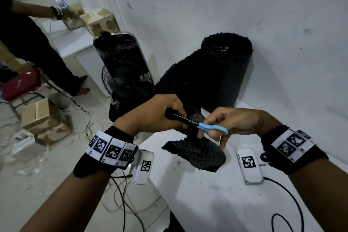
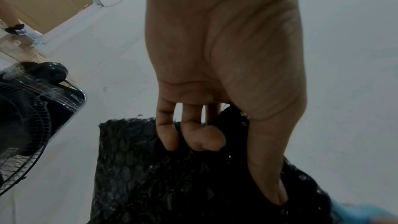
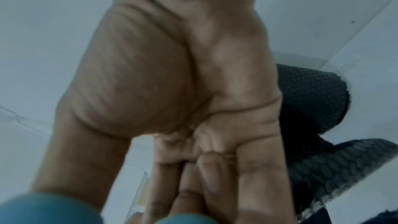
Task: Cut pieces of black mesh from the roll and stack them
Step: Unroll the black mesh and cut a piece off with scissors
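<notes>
— Left hand pinching mesh sheet; right hand gripping blue-handled scissors, mid-cut?
— Yes. Your roll stands at twelve o'clock; one cut piece lies at six. More remain.

The left hand is gripping a bunched edge of black mesh between curled fingers and thumb, while a black fan is standing off to its left.

Left hand raised above the surface, fingers curled, pinching the black mesh. Right hand just beside it, fingers through the scissors handles.
</notes>
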### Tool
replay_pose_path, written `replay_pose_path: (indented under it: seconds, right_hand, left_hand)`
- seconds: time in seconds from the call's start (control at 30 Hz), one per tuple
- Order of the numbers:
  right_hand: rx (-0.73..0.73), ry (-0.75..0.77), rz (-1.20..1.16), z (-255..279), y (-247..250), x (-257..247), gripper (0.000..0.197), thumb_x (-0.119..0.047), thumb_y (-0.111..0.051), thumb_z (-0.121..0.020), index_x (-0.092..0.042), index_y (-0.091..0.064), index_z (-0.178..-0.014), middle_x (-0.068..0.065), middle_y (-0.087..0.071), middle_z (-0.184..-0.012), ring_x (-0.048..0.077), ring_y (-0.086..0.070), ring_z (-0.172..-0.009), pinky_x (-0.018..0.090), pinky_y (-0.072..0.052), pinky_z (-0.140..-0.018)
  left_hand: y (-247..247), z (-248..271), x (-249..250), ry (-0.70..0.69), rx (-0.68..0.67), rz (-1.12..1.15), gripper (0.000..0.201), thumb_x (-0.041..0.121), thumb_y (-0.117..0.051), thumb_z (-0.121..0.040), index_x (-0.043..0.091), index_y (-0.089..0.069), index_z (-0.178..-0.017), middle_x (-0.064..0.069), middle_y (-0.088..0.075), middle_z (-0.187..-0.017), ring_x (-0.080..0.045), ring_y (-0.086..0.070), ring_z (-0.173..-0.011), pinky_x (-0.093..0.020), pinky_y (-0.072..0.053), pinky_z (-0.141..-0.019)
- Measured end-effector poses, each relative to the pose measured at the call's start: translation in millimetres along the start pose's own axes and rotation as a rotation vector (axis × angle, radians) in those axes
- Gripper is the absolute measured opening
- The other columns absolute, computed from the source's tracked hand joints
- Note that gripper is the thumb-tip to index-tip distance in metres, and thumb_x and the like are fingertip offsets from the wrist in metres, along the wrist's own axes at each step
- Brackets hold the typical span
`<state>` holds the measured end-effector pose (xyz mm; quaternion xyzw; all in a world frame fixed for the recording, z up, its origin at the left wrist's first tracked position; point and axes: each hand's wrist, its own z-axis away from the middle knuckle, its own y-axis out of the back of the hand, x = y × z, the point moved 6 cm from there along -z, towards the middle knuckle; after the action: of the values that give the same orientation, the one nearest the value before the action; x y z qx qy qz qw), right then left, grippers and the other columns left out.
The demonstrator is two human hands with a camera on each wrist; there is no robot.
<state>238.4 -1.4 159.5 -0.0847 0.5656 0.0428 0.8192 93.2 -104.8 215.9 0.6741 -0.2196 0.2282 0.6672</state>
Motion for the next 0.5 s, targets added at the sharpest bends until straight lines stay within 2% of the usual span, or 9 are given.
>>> replay_pose_path:
  seconds: [0.07,0.13,0.23,0.3,0.37,0.4,0.5]
  right_hand:
    - [0.011,0.0,-0.006,2,2,4,0.03,-0.021,-0.072,-0.082,-0.008,-0.073,-0.11,-0.006,-0.059,-0.071,0.006,-0.058,-0.064,0.026,-0.059,-0.064]
    - [0.013,0.002,-0.011,4,3,7,0.028,-0.017,-0.071,-0.084,-0.007,-0.072,-0.11,-0.006,-0.059,-0.071,0.005,-0.059,-0.063,0.026,-0.06,-0.064]
    - [-0.009,0.038,-0.047,6,3,6,0.04,-0.035,-0.083,-0.077,-0.011,-0.075,-0.108,0.0,-0.058,-0.077,0.006,-0.058,-0.067,0.029,-0.06,-0.065]
    - [-0.038,0.059,-0.104,5,2,5,0.052,-0.045,-0.084,-0.072,-0.011,-0.074,-0.11,0.003,-0.056,-0.078,0.008,-0.058,-0.068,0.031,-0.06,-0.066]
    - [-0.075,0.069,-0.18,4,-1,4,0.057,-0.046,-0.084,-0.071,-0.007,-0.073,-0.112,0.004,-0.055,-0.076,0.009,-0.058,-0.069,0.033,-0.06,-0.066]
    - [-0.084,0.075,-0.206,3,-3,5,0.06,-0.047,-0.084,-0.071,-0.006,-0.072,-0.113,0.006,-0.055,-0.076,0.01,-0.058,-0.07,0.034,-0.06,-0.066]
    - [-0.084,0.096,-0.229,1,-5,6,0.063,-0.047,-0.083,-0.073,-0.003,-0.069,-0.116,0.006,-0.054,-0.077,0.01,-0.058,-0.07,0.034,-0.059,-0.066]
  left_hand:
    - [3,4,-2,0.022,0.031,0.042,0.02,0.029,-0.086,-0.077,0.028,-0.076,-0.094,0.01,-0.067,-0.097,-0.01,-0.067,-0.092,-0.029,-0.055,-0.082]
    - [7,10,-6,0.089,0.073,0.183,0.025,0.019,-0.085,-0.079,0.02,-0.073,-0.101,0.006,-0.07,-0.094,-0.009,-0.07,-0.086,-0.026,-0.056,-0.075]
    - [5,16,-6,0.131,0.117,0.402,0.024,0.008,-0.079,-0.083,0.01,-0.067,-0.105,-0.005,-0.069,-0.083,-0.008,-0.063,-0.058,-0.019,-0.05,-0.053]
    - [2,17,-7,0.123,0.114,0.435,0.019,0.014,-0.077,-0.085,0.012,-0.068,-0.101,-0.007,-0.068,-0.076,-0.016,-0.055,-0.052,-0.025,-0.048,-0.049]
    - [2,16,-10,0.137,0.098,0.475,0.021,0.023,-0.077,-0.084,0.011,-0.069,-0.1,-0.014,-0.067,-0.075,-0.02,-0.055,-0.052,-0.029,-0.049,-0.048]
    - [2,16,-9,0.146,0.091,0.489,0.023,0.025,-0.076,-0.084,0.01,-0.069,-0.099,-0.017,-0.067,-0.078,-0.019,-0.056,-0.052,-0.027,-0.049,-0.049]
    - [2,15,-4,0.135,0.08,0.482,0.014,0.025,-0.073,-0.085,0.015,-0.069,-0.095,-0.01,-0.07,-0.077,-0.011,-0.056,-0.051,-0.021,-0.047,-0.048]
